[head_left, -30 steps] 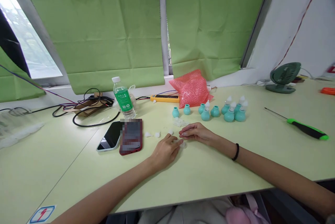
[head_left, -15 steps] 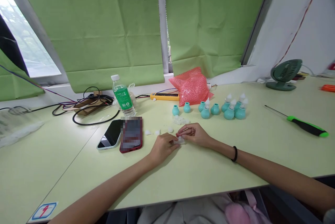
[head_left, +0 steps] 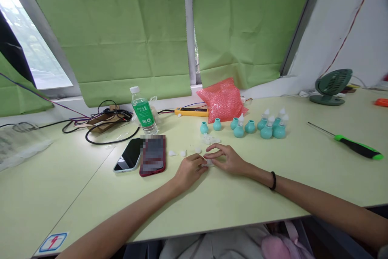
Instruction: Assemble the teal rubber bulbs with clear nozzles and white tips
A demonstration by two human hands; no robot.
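Observation:
My left hand (head_left: pixel 190 170) rests on the table, its fingers pinched on a small translucent plastic piece (head_left: pixel 208 163). Just to the right is my right hand (head_left: pixel 228 159), with its index finger raised and stretched apart from the thumb. The thumb lies close to the piece; whether it touches is unclear. Beyond the hands is a heap of small clear plastic parts (head_left: pixel 210 139). A few white pieces (head_left: pixel 183 153) lie left of it. Teal bulb-shaped bases (head_left: pixel 239 131) stand behind; several carry a clear pointed nozzle (head_left: pixel 266 113), others have open necks.
Two phones (head_left: pixel 153 156) lie left of my hands, with a water bottle (head_left: pixel 143 112) and tangled cables (head_left: pixel 106 123) behind. A red bubble-wrap bag (head_left: pixel 224 99) sits by the window beside a yellow device (head_left: pixel 191 112). At right are a screwdriver (head_left: pixel 357 146) and a green fan (head_left: pixel 332 87).
My right hand's fingers have spread from a pinch at the plastic piece, the index finger lifting away. My left hand still holds the piece at the same spot.

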